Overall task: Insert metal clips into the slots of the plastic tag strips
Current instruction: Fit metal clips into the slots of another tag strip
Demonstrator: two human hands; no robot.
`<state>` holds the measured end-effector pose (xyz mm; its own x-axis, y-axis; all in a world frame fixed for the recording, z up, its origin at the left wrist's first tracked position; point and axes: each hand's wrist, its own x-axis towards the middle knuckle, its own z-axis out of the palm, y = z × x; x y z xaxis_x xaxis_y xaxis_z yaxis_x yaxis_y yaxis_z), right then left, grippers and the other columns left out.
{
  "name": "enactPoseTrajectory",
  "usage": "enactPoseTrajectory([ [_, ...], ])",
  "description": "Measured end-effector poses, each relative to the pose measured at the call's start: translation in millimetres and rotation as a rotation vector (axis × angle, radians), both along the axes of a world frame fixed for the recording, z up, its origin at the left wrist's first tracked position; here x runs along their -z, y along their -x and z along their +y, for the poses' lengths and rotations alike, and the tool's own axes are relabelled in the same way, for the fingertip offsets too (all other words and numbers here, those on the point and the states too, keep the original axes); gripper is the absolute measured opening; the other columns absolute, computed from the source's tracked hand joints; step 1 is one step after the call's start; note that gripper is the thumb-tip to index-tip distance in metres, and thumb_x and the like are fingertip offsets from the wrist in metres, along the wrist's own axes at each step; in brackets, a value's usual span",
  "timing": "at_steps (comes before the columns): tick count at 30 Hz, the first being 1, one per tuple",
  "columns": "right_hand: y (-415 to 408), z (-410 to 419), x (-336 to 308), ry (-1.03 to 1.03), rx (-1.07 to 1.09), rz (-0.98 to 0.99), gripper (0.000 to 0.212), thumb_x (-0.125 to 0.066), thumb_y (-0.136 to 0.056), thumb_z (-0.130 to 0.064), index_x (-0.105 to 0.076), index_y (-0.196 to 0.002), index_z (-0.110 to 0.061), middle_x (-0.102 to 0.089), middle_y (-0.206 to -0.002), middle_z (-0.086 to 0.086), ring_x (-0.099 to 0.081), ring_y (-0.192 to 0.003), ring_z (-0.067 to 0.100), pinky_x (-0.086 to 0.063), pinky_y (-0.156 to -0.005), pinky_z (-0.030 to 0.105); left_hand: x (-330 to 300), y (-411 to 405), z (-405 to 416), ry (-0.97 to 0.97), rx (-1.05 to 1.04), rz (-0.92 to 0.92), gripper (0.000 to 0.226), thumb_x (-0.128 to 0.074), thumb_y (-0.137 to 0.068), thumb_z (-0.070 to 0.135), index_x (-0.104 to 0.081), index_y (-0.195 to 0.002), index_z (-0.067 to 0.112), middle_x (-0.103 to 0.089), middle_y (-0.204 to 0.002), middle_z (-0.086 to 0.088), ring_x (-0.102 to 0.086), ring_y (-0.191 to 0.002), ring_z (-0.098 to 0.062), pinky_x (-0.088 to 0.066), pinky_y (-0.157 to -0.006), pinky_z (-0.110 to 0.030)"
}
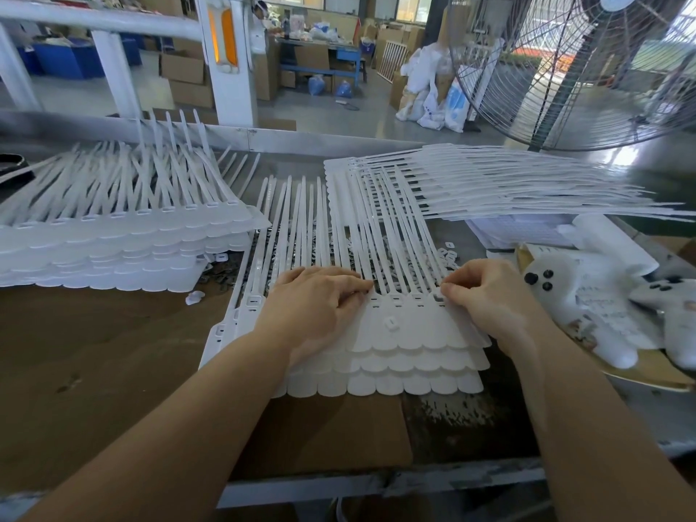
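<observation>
Tag strips (384, 333): white moulded plastic sheets, several stacked and staggered, lying flat at the centre of the bench (94, 352) directly before the person.
Strip shape: each sheet is a row of joined tags with scalloped round lower edges, a small rectangular slot at each tag's neck, and long narrow ribbed tails running away from the person.
Slots: a row of them lies between the two hands on the top sheet; whether they hold clips cannot be told.
Left hand (316, 307): palm down on the left part of the top sheet, fingers curled, fingertips pressed at the slot row; any piece pinched under them is hidden.
Right hand (489, 295): fingers bent, thumb and forefinger tips pinched together at the rightmost slot of the top sheet; the piece pinched is too small to identify.
Loose piece (389, 321): small white rectangular part with a slit, lying on the top sheet between the hands.
Left stack (124, 250): further white strips piled with tails fanned upward.
Rear stack (489, 190): strips laid crosswise, tails pointing right.
Small parts (222, 273): dark, glinting bits scattered on the bench under the tails.
Bench surface: brown cardboard on the left, worn dark metal on the right.
Fan (583, 69): wire-guarded, standing beyond the bench at right.
</observation>
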<state>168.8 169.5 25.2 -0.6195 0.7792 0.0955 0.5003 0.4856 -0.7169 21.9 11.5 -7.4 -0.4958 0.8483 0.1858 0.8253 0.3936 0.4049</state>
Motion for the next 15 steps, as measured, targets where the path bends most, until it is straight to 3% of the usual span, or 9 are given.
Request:
enactPoseTrajectory([
  [4,-1.5,-0.6,0.5,-0.099,-0.048,0.004,0.016,-0.055,-0.092,-0.011,-0.067,-0.093,-0.021,-0.059,-0.083,-0.007,-0.05,-0.069,-0.003,-0.036,-0.056,0.006,-0.1,0.0,-0.1,0.003,0.0,-0.002,0.034,-0.033,-0.098,0.047,-0.049,-0.127,0.049,-0.045,-0.135,0.027,-0.033,-0.127,0.001,-0.011,-0.109,-0.028],
  [7,-0.2,-1.1,0.0,-0.191,-0.084,-0.069,0.023,-0.049,-0.095,-0.01,-0.07,-0.096,-0.018,-0.051,-0.073,-0.011,-0.041,-0.058,-0.003,-0.036,-0.053,0.001,-0.3,0.1,0.3,0.008,0.001,-0.003,0.033,-0.034,-0.098,0.047,-0.048,-0.128,0.049,-0.045,-0.135,0.027,-0.033,-0.127,0.001,-0.011,-0.109,-0.027],
  [9,-0.1,-1.1,-1.4,-0.186,-0.077,-0.069,0.021,-0.05,-0.095,-0.009,-0.07,-0.093,-0.015,-0.053,-0.069,-0.012,-0.045,-0.057,-0.002,-0.037,-0.052,0.005,-0.1,0.0,-0.1,0.013,0.005,-0.008,0.033,-0.034,-0.098,0.047,-0.048,-0.127,0.05,-0.045,-0.135,0.028,-0.033,-0.127,0.001,-0.011,-0.109,-0.027],
  [12,-2.5,-1.9,-4.0,-0.117,-0.076,-0.039,0.015,-0.053,-0.093,-0.009,-0.067,-0.089,-0.014,-0.064,-0.086,0.001,-0.057,-0.063,0.005,-0.041,-0.058,0.01,-0.6,0.1,0.3,0.015,0.006,-0.009,0.033,-0.033,-0.098,0.046,-0.048,-0.127,0.05,-0.045,-0.135,0.028,-0.034,-0.127,0.001,-0.011,-0.109,-0.028],
  [15,-4.0,-1.2,-4.7,-0.143,-0.113,-0.081,0.019,-0.05,-0.094,-0.008,-0.068,-0.094,-0.015,-0.06,-0.082,-0.002,-0.051,-0.064,0.005,-0.039,-0.062,0.014,-1.3,0.1,0.3,0.008,0.002,-0.011,0.033,-0.034,-0.098,0.046,-0.049,-0.127,0.05,-0.045,-0.134,0.028,-0.034,-0.127,0.001,-0.011,-0.109,-0.027],
])
